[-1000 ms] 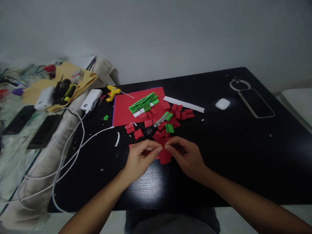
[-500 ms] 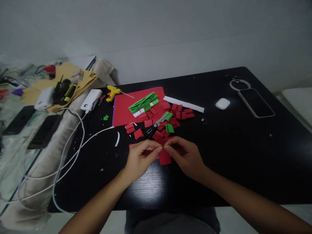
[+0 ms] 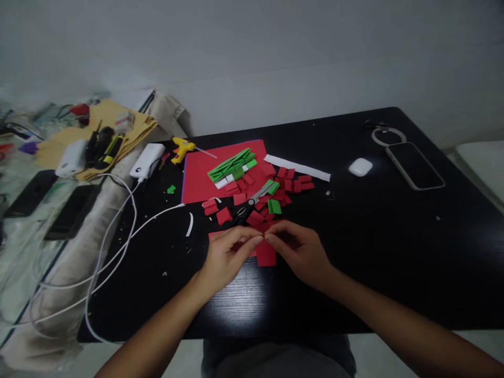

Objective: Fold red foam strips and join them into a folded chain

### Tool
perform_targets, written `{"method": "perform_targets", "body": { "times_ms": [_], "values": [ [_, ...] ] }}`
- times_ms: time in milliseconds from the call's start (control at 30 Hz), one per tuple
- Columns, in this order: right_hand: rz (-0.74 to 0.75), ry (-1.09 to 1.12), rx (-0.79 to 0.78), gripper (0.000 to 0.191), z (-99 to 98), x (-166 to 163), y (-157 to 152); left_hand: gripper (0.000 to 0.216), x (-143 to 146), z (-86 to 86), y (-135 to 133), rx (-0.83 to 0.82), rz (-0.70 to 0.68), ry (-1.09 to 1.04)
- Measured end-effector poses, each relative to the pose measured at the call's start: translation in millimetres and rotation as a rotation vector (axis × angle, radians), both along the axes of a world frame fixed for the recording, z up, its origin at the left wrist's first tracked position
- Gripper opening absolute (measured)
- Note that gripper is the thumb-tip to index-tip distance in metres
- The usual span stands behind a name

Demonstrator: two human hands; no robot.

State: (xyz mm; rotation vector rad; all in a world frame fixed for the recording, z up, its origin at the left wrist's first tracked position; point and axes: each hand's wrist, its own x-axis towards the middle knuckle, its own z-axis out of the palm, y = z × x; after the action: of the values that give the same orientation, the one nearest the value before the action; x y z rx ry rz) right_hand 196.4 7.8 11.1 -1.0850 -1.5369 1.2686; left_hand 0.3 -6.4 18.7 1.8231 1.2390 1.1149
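My left hand [image 3: 228, 249] and my right hand [image 3: 300, 253] meet fingertip to fingertip over the front of the table. Both are closed in a pinch on a strip of red paper [image 3: 266, 255], which shows below and behind the fingers. Part of another red paper sheet [image 3: 214, 235] lies beneath my left hand. Just beyond the hands are scissors [image 3: 252, 201] with black handles, partly covered by small folded red paper pieces [image 3: 224, 216] and a folded green piece [image 3: 274, 206]. A row of folded green paper [image 3: 232, 164] rests on a large red sheet [image 3: 197, 181].
A yellow glue gun [image 3: 182, 150] and a white power bank [image 3: 147, 160] with cables are at the left. A white paper strip [image 3: 297, 167] lies behind the pieces. To the right are a white earbud case [image 3: 360, 167] and a phone [image 3: 415, 166].
Almost nothing differs. My fingertips have shifted very slightly while staying pinched on the red paper, and the view has moved a touch.
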Motion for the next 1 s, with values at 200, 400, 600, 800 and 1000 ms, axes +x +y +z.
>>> {"method": "perform_targets", "body": {
  "times_ms": [200,400,600,800,1000],
  "values": [
    [-0.029,0.065,-0.038,0.007,0.0,-2.1,1.6,0.008,-2.3,-3.0,0.8,0.022,0.012,0.037],
    [-0.027,0.074,-0.051,0.006,-0.8,-1.5,2.2,0.007,-0.9,-4.1,0.0,0.057,0.029,0.034],
    [-0.024,0.013,0.020,0.006,0.7,0.0,1.5,0.007,-0.8,-3.6,-1.7,0.093,-0.004,0.065],
    [-0.063,-0.018,0.094,0.005,-0.2,-0.1,0.4,0.009,-1.2,-2.7,-1.6,0.088,0.002,0.054],
    [-0.085,-0.011,0.126,0.003,-1.4,-0.5,0.5,0.006,-0.8,-2.3,-1.7,0.106,0.022,0.038]
  ]
}}
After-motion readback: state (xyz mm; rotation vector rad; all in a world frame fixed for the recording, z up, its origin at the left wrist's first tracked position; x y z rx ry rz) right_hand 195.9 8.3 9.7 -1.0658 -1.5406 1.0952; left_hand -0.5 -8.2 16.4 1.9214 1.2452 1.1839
